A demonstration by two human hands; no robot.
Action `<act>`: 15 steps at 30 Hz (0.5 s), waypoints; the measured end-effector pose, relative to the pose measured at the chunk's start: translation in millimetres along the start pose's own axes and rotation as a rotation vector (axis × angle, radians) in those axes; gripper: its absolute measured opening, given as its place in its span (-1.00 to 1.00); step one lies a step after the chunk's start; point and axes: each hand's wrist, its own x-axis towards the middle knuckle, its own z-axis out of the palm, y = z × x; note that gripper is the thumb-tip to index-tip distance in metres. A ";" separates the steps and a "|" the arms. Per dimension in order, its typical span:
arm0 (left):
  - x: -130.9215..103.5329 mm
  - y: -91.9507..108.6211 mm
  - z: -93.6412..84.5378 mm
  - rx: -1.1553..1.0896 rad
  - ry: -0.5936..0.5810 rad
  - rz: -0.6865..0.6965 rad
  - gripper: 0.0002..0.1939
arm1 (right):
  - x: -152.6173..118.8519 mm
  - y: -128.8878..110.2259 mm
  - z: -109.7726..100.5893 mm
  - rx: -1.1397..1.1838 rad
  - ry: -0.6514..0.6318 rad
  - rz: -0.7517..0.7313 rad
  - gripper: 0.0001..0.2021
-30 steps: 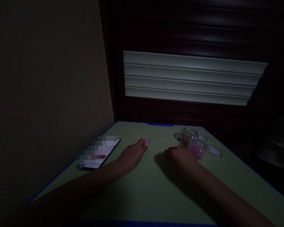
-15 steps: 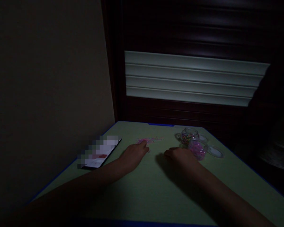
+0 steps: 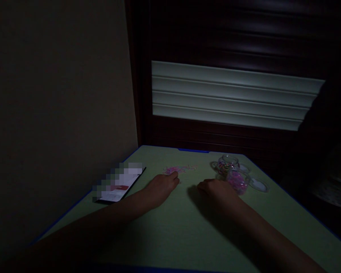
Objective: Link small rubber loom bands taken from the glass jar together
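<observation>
My left hand [image 3: 162,189] is low over the table, just on the near side of a loose pile of thin pink and pale bands [image 3: 174,170]. Its thumb and fingers are drawn together; whatever they hold is too small and dark to make out. To the right, my right hand [image 3: 216,191] is closed, with its fingertips pinched and pointing left. What is in that pinch, if anything, is hidden. Right behind this hand stands a clear jar of pink pieces [image 3: 237,182], partly covered by it. A second clear jar [image 3: 227,165] with many-coloured pieces is just beyond.
Two clear round lids, the nearer lid [image 3: 259,185] and the farther lid [image 3: 244,168], lie right of the jars. A phone or tablet [image 3: 118,187] with a lit screen lies at the left edge of the green table [image 3: 165,235]. A wall [image 3: 74,94] borders the left side.
My left hand has drawn back slightly from the pile, its thumb and fingers closer together. My right hand stays nearly still. The view has shifted a little.
</observation>
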 end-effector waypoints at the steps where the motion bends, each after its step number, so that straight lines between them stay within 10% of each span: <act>1: -0.2 -0.6 1.2 -0.003 0.002 0.009 -0.79 | 0.0 0.1 0.2 -0.002 -0.005 0.000 -0.77; 15: -0.7 -1.2 -2.2 -0.007 -0.043 0.010 -0.78 | 0.5 0.2 -1.2 0.003 -0.042 0.025 -0.72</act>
